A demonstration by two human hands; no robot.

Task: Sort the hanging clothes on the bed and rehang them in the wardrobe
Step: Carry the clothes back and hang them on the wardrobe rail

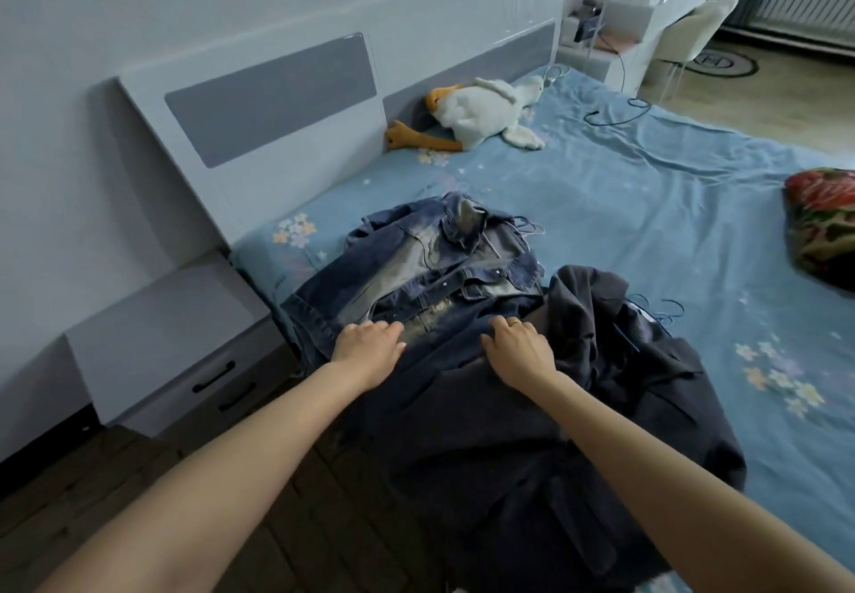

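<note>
Here the left hand (370, 346) and right hand (518, 347) (fingers curled) grip the denim jacket (416, 264) on the bed (647, 204).

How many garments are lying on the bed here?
2 visible: a denim jacket near the headboard under both hands, and a dark coat at the bed's edge. More may lie hidden underneath.
</note>
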